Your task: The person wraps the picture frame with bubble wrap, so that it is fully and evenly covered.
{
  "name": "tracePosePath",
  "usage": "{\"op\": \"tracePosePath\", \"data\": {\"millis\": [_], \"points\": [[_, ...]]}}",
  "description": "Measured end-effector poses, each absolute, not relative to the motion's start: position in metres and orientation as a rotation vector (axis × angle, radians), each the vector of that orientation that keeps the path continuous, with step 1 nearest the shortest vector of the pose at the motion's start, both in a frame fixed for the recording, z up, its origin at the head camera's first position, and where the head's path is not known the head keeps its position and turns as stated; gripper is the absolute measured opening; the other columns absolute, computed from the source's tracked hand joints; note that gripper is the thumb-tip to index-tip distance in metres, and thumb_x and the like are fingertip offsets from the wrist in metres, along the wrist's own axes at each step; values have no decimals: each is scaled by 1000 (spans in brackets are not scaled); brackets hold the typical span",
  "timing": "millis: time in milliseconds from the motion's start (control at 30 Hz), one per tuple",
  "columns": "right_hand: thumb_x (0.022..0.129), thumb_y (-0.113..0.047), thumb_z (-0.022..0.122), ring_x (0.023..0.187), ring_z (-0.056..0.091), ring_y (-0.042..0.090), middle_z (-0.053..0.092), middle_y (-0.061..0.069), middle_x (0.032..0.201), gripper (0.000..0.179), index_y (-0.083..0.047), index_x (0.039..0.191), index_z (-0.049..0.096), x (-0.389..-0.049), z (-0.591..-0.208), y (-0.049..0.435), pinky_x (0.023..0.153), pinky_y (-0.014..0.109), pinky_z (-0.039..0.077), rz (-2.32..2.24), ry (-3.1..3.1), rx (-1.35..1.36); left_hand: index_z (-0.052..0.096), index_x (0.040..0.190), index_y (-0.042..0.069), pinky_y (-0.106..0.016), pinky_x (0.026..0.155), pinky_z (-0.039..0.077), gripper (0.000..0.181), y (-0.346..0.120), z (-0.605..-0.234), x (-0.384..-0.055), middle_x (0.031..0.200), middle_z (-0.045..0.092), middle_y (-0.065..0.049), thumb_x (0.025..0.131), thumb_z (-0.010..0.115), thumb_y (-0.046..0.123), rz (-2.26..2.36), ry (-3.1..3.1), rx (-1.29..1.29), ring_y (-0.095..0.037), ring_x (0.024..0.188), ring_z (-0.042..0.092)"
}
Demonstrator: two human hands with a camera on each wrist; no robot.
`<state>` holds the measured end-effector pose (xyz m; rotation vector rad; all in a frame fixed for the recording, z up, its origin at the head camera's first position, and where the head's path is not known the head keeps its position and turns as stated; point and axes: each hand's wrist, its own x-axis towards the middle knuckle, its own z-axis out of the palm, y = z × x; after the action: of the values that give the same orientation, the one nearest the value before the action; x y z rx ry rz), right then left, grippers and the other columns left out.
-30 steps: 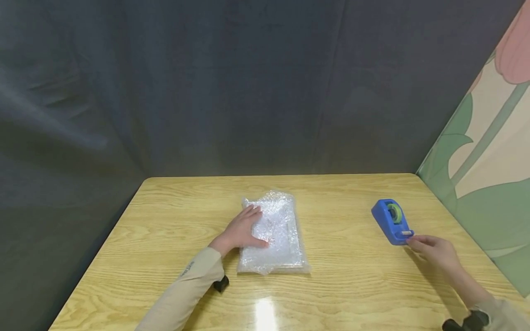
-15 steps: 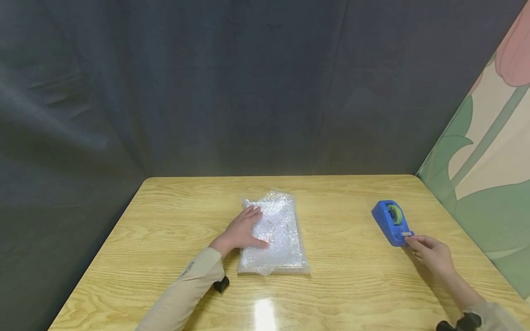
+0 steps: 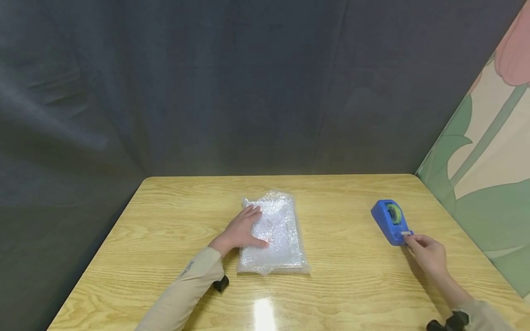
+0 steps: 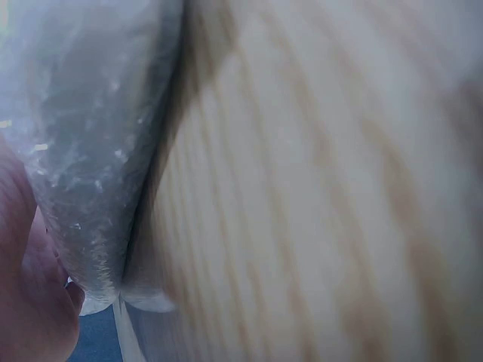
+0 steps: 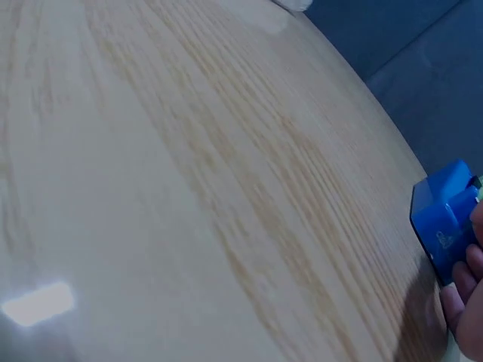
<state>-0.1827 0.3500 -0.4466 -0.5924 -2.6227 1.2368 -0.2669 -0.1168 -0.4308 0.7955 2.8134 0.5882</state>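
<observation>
In the head view, a flat package in bubble wrap (image 3: 281,234) lies mid-table. My left hand (image 3: 242,230) rests on its left part, fingers and thumb spread. The left wrist view shows the wrapped package's side (image 4: 98,151) beside my hand (image 4: 34,294). To the right sits a blue tape dispenser (image 3: 387,225) holding a greenish roll of tape (image 3: 394,213). At its front end my right hand (image 3: 428,255) has thumb and forefinger together, pinching the tape's end; the clear strip itself is hard to see. The right wrist view shows the dispenser (image 5: 445,219) partly cut off.
The wooden table (image 3: 339,294) has rounded far corners. A dark curtain (image 3: 248,92) hangs behind it and along the left. At right stands a wall panel (image 3: 488,184) with a flower pattern.
My right hand and forearm have shifted slightly left, the fingertips staying at the dispenser's front. The left hand, the package and the dispenser look nearly unmoved.
</observation>
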Motion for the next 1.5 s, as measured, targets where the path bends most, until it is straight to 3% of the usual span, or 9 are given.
{"op": "tracePosePath", "data": {"millis": [267, 433, 567, 800, 1100, 1333, 1500], "points": [[86, -22, 55, 60, 43, -2, 61, -2, 68, 31, 9, 88, 61, -186, -448, 344, 49, 16, 39, 1194, -2575, -688, 33, 139, 4, -41, 112, 13, 99, -117, -429, -266, 148, 23, -7, 65, 71, 57, 595, 2813, 793, -24, 138, 10], [87, -22, 55, 63, 43, -8, 53, -19, 65, 30, 7, 86, 61, -180, -454, 351, 53, 13, 39, 1218, -2576, -598, 32, 140, 4, -39, 112, 11, 98, -117, -429, -266, 149, 22, -7, 66, 72, 54, 603, 2805, 791, -23, 138, 9], [91, -25, 54, 70, 45, -15, 50, -29, 73, 35, 10, 93, 58, -173, -459, 358, 59, 6, 41, 1297, -2568, -384, 31, 140, 4, -38, 112, 10, 98, -116, -428, -265, 149, 22, -6, 66, 73, 53, 596, 2802, 776, -22, 138, 8], [92, -14, 53, 73, 48, -10, 57, -14, 78, 23, 8, 89, 52, -170, -461, 359, 61, 6, 43, 1350, -2456, -199, 31, 140, 5, -38, 112, 10, 98, -115, -428, -265, 149, 21, -6, 66, 72, 53, 589, 2803, 783, -22, 138, 7], [91, -8, 53, 82, 47, -13, 54, -24, 85, 14, 5, 87, 52, -163, -452, 360, 67, 2, 39, 1324, -2456, -19, 31, 141, 5, -39, 112, 10, 98, -115, -427, -264, 149, 21, -6, 66, 72, 54, 588, 2810, 779, -23, 138, 7], [86, 9, 53, 89, 46, -13, 51, -22, 90, 4, 6, 83, 54, -163, -434, 345, 72, 0, 39, 1183, -2394, 269, 31, 140, 4, -39, 112, 10, 99, -115, -428, -265, 149, 21, -6, 65, 73, 54, 582, 2819, 779, -23, 138, 8], [85, 10, 53, 89, 47, -10, 53, -20, 90, 6, 4, 84, 54, -168, -408, 327, 75, 0, 38, 1168, -2374, 320, 31, 140, 4, -38, 112, 10, 99, -114, -428, -264, 149, 21, -6, 65, 73, 53, 586, 2815, 777, -22, 138, 8]]}}
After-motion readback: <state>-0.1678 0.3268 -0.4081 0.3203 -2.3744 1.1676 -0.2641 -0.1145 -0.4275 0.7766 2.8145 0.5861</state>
